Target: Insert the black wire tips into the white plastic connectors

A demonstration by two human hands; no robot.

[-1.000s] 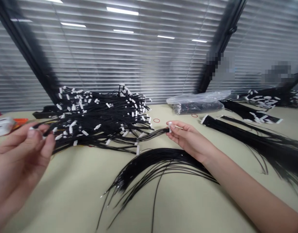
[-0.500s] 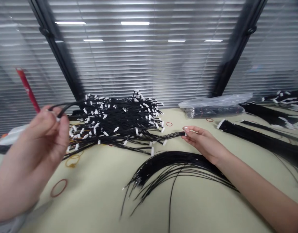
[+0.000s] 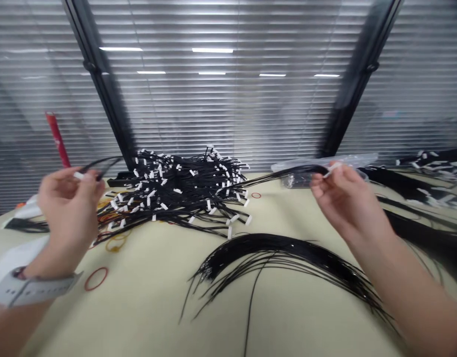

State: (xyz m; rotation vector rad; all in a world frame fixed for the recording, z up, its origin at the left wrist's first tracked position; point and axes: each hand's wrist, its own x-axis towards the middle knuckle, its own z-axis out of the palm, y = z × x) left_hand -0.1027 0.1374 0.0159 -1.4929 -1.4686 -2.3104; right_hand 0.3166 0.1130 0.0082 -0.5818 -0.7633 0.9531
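Observation:
My left hand [image 3: 70, 213], raised at the left, pinches the white connector end of some black wires that run back toward the pile. Between the fingers and thumb of my right hand [image 3: 349, 198] is a white connector on a black wire harness [image 3: 288, 172]; its wires stretch left into the heap. That heap of black wire harnesses [image 3: 176, 186] with white connectors lies between my hands at the back of the table. Whether both hands hold ends of one harness cannot be told. Nearer to me, a curved bundle of loose black wires [image 3: 273, 244] rests on the table.
A plastic-wrapped bundle [image 3: 299, 179] lies behind my right hand, with more black cable bundles [image 3: 429, 233] at the right. Red rubber bands [image 3: 96, 278] and yellow ones [image 3: 116, 241] are scattered about. A red stick-like object [image 3: 58, 140] stands at the left, and window blinds [image 3: 228, 109] close off the back.
My right hand has moved right and up, drawing its connector and wires away from the pile. My left hand, still pinching its connector, appears farther from the camera.

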